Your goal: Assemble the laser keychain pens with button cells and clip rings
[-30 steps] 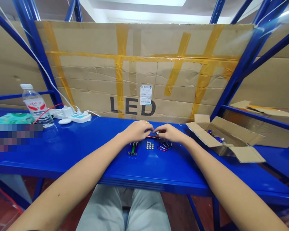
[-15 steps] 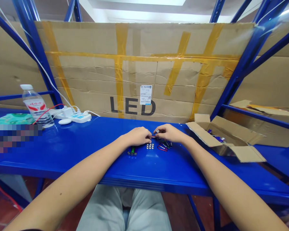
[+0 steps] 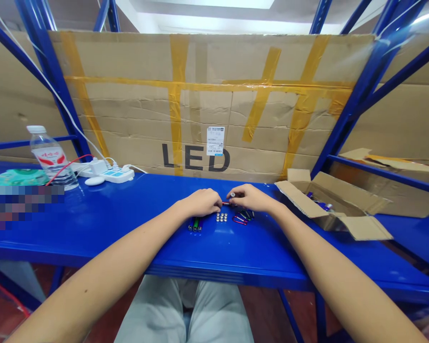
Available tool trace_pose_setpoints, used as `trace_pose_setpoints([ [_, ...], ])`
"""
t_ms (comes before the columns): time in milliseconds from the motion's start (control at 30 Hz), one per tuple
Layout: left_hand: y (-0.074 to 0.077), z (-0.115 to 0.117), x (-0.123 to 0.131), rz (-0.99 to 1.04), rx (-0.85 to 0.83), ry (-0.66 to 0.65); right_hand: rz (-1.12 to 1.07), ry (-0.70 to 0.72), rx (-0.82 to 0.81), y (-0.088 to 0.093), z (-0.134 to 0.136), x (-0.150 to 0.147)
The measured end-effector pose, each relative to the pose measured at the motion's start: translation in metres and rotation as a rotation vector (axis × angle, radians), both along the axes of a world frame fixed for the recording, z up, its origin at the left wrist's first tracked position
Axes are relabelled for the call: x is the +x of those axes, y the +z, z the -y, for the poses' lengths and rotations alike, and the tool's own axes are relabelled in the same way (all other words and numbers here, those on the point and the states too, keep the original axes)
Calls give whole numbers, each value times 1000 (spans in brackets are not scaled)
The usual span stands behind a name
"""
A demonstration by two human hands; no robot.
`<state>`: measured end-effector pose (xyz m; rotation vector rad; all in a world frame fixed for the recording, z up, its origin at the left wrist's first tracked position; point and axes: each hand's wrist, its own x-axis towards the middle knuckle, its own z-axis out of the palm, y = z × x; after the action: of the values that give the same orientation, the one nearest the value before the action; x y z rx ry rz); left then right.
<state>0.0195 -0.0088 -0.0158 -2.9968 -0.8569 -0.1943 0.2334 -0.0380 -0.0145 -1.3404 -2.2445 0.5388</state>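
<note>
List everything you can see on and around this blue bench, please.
slim red tube: one, red with a silver end, between both hands
short tubes: a few, green and dark, under the left hand
small round pieces: a cluster, silver, on the bench below the hands
clips: a few, red and dark, beneath the right hand
open box: one, brown cardboard, right end of the bench
cardboard sheet: one, brown with yellow tape, marked LED, behind the bench
water bottle: one, clear with red label, far left
power strip: one, white, beside the bottle
bench: one, blue, under everything
left hand: one, bare, pinching the tube
right hand: one, bare, pinching the tube's silver end
</note>
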Motion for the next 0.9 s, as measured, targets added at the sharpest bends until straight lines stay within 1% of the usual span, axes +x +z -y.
trace_pose_setpoints([
  [167, -3, -2, 1, 68, -39, -5, 9, 13, 12, 2, 2, -1],
  [333, -2, -3, 1, 151, -244, -17, -24, 12, 12, 4, 3, -2],
  [433, -1, -4, 0, 150, -284, -41, -57, 2, -6, 4, 3, -2],
  [500, -1, -5, 0, 133, -240, -67, -65, 3, -15, 4, 2, -1],
  [567, 0, -5, 0, 158, -147, -83, -52, 10, -4, 4, 2, 0],
  [667, 2, -3, 1, 329, 27, -94, -36, 10, 20, 3, 1, 0],
  [733, 3, -1, 4, 461, 109, -134, -39, -3, 25, 3, 2, -1],
  [800, 2, 0, 7, 551, 160, -195, -45, -9, 24, 3, 3, -3],
  [900, -3, 0, 12, 598, 206, -257, -77, 26, 1, 3, 6, -6],
])
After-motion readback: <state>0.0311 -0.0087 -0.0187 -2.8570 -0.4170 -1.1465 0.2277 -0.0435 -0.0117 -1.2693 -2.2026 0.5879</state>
